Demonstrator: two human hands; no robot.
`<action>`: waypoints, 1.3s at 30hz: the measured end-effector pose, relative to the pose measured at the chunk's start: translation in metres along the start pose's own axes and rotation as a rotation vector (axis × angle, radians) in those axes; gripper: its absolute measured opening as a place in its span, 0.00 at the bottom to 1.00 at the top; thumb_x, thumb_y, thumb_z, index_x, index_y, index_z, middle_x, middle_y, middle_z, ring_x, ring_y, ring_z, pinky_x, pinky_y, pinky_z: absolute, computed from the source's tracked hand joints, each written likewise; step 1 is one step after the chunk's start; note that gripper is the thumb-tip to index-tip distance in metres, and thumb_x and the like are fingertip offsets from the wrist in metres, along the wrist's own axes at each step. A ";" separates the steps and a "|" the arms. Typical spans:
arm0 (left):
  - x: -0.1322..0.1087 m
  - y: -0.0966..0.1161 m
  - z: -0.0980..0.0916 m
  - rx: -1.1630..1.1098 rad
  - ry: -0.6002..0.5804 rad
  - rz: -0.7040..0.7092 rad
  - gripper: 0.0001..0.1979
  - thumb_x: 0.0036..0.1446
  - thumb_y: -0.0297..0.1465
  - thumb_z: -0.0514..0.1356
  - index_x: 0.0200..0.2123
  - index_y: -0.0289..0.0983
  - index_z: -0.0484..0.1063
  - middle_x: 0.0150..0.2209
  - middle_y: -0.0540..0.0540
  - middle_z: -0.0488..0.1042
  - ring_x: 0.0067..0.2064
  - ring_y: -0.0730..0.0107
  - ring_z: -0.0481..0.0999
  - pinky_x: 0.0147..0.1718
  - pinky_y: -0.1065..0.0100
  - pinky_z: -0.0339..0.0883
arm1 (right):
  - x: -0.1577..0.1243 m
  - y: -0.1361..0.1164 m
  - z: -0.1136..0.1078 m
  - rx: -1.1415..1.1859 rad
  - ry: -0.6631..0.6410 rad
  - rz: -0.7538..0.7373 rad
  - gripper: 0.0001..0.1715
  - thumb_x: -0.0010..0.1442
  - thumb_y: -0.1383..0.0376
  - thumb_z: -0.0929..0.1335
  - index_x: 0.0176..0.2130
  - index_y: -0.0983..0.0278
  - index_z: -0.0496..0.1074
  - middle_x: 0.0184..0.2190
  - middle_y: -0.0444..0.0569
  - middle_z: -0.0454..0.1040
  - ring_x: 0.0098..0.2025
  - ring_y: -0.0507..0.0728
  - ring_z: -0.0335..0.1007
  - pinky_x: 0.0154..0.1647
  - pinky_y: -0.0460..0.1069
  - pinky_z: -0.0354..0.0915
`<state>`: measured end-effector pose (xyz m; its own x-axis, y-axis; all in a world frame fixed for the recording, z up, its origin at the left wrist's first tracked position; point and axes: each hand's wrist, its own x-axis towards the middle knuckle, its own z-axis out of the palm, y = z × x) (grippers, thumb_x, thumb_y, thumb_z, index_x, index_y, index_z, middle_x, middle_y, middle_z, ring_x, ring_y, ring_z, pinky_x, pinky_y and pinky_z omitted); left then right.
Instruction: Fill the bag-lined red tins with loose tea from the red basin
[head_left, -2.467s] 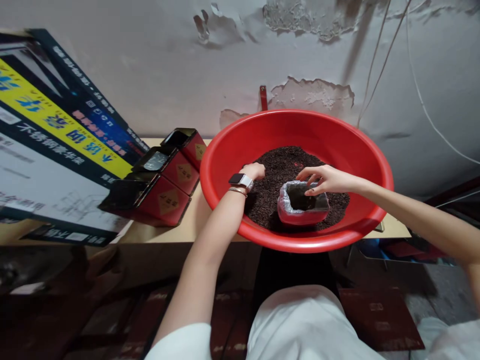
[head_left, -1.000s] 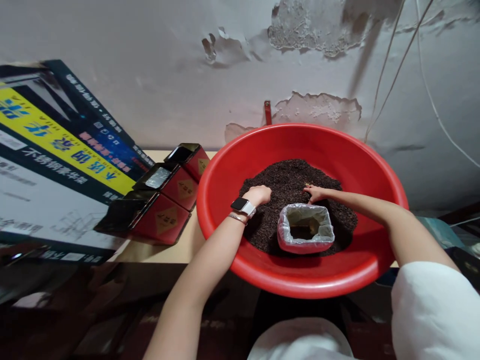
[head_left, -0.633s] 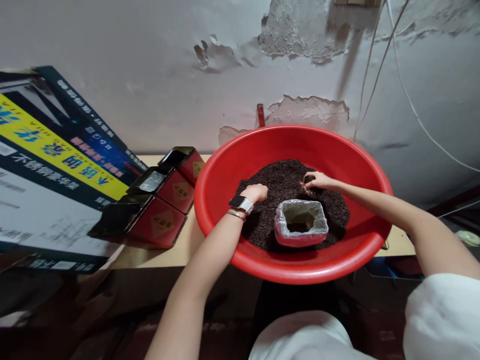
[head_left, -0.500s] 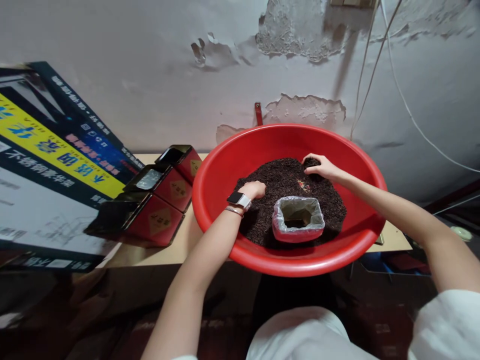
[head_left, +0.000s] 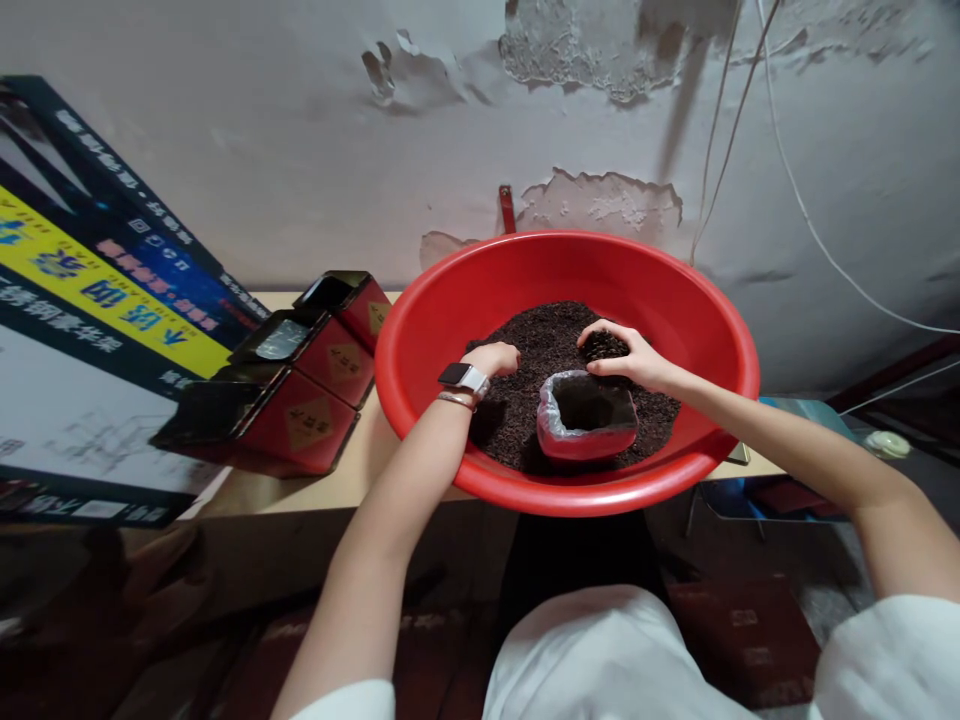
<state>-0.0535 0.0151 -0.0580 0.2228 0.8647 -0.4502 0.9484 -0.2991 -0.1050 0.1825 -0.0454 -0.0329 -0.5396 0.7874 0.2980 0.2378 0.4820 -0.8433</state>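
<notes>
A large red plastic basin (head_left: 420,390) holds a bed of loose dark grains (head_left: 525,330) that look like dried tea leaves. Low in the basin stands a small red box (head_left: 585,445) with a clear plastic liner (head_left: 553,405) folded over its left rim. My right hand (head_left: 630,358) curves its fingers and thumb round a rounded dark clump of the grains (head_left: 604,347), just above the box's back right side. Over the left part of the bed, my left hand (head_left: 491,358) has its fingers curled in. What it holds, if anything, is hidden.
Several red and dark boxes (head_left: 311,425) lie left of the basin on a pale tabletop (head_left: 300,495). A big printed carton (head_left: 105,340) leans there too. Behind is a peeling wall (head_left: 322,180) with hanging cables (head_left: 795,190). A blue-topped surface (head_left: 806,415) is at the right.
My right hand has come nearer the small box with the dark clump in its grasp. The liner has shifted at the box's mouth. My left hand stays curled over the grains.
</notes>
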 end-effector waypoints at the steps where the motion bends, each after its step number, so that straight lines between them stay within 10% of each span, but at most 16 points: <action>1: 0.000 0.000 0.000 -0.002 -0.002 0.000 0.21 0.55 0.27 0.51 0.50 0.39 0.74 0.52 0.41 0.74 0.50 0.64 0.74 0.48 0.71 0.66 | 0.001 0.000 0.000 0.005 -0.001 0.000 0.18 0.46 0.61 0.71 0.39 0.63 0.70 0.37 0.43 0.69 0.38 0.53 0.63 0.42 0.49 0.59; 17: 0.004 -0.005 0.002 -0.068 0.017 -0.025 0.21 0.56 0.32 0.54 0.52 0.41 0.72 0.53 0.41 0.73 0.52 0.61 0.73 0.50 0.68 0.65 | 0.005 -0.006 0.001 0.025 -0.076 0.000 0.13 0.49 0.60 0.72 0.36 0.64 0.72 0.36 0.45 0.73 0.41 0.56 0.67 0.46 0.52 0.61; 31: 0.008 -0.010 0.003 -0.091 0.058 -0.033 0.22 0.56 0.33 0.54 0.54 0.42 0.70 0.55 0.43 0.72 0.54 0.61 0.72 0.51 0.68 0.64 | 0.004 -0.039 -0.018 -0.261 -0.542 -0.029 0.20 0.56 0.58 0.69 0.48 0.59 0.74 0.44 0.47 0.75 0.42 0.54 0.71 0.38 0.46 0.66; 39: 0.004 -0.010 0.002 -0.059 0.033 -0.015 0.21 0.55 0.32 0.54 0.52 0.43 0.72 0.53 0.45 0.73 0.52 0.62 0.73 0.50 0.69 0.65 | 0.028 -0.001 -0.038 -0.264 -0.253 0.069 0.21 0.61 0.52 0.63 0.43 0.63 0.75 0.34 0.47 0.77 0.34 0.54 0.72 0.36 0.49 0.67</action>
<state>-0.0622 0.0211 -0.0603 0.2153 0.8818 -0.4197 0.9631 -0.2628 -0.0581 0.1977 -0.0091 -0.0071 -0.6899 0.7174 0.0970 0.4624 0.5398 -0.7034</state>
